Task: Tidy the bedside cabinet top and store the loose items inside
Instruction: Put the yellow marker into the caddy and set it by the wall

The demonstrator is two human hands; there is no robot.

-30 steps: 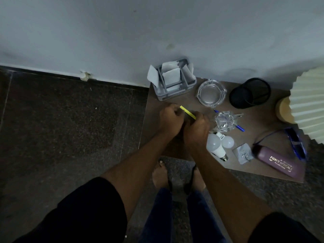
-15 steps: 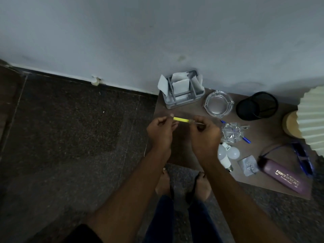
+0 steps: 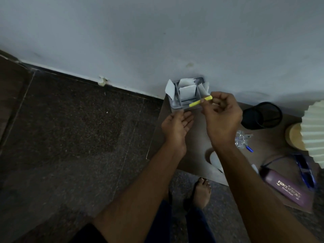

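Note:
My right hand (image 3: pixel 221 118) pinches a short yellow pen (image 3: pixel 200 101) between thumb and fingers, raised over the back left of the brown cabinet top (image 3: pixel 196 148). The pen hangs just in front of a grey organiser (image 3: pixel 177 100) stuffed with white papers. My left hand (image 3: pixel 176 128) is lower and to the left, palm up, fingers apart, holding nothing. A black mesh cup (image 3: pixel 262 115) stands to the right of my right hand.
Right of my arm lie a clear crinkled wrapper (image 3: pixel 241 139), a blue pen tip (image 3: pixel 249 148), a white bulb (image 3: pixel 215 159), a purple glasses case (image 3: pixel 287 188) and blue glasses (image 3: pixel 305 170). A pleated cream lampshade (image 3: pixel 315 130) fills the right edge. Dark stone floor (image 3: pixel 70 137) lies to the left.
Both hands held the yellow pen low over the cabinet. Now the left hand has let go and opened, and the right hand has lifted the pen toward the organiser.

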